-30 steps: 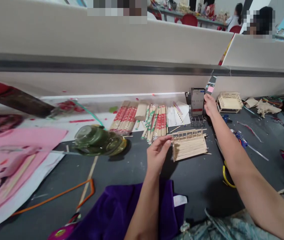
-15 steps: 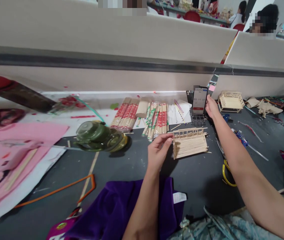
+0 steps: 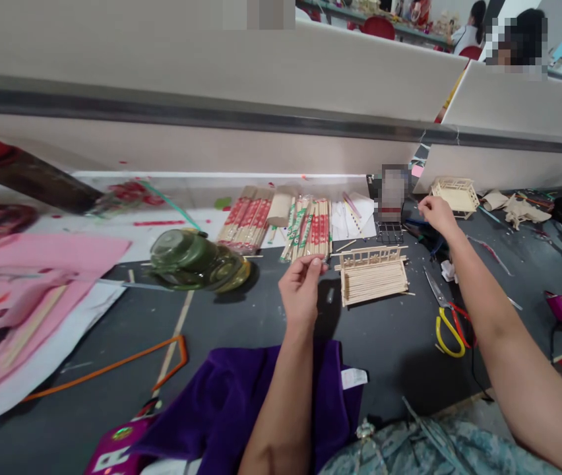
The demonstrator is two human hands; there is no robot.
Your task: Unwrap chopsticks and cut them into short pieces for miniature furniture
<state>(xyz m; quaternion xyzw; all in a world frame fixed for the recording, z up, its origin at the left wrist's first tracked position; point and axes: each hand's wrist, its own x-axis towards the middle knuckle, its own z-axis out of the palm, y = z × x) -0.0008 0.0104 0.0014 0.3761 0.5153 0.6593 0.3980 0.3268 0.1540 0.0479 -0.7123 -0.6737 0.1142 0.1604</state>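
A small frame of pale wooden sticks [image 3: 374, 280] lies on the dark table, with a ladder-like rail along its back edge. Just left of it is my left hand [image 3: 302, 285], its fingers pinched; anything between them is too small to make out. My right hand [image 3: 435, 212] hovers beyond the frame, between the phone [image 3: 392, 191] and a second stick model [image 3: 456, 196]. Its fingers are curled together, and what they hold, if anything, is hidden. The phone stands upright on a black wire stand [image 3: 390, 232].
Packs of wrapped chopsticks [image 3: 247, 221] lie behind, beside a green glass jar [image 3: 196, 262] on its side. Yellow-and-red scissors [image 3: 446, 320] are near my right forearm. Purple cloth [image 3: 241, 396] covers the front edge, and a pink sheet [image 3: 63, 277] lies left.
My right hand has left the phone's edge and moved slightly right, its fingers now curled. My left hand has drawn back left from the stick frame. The view has shifted slightly.
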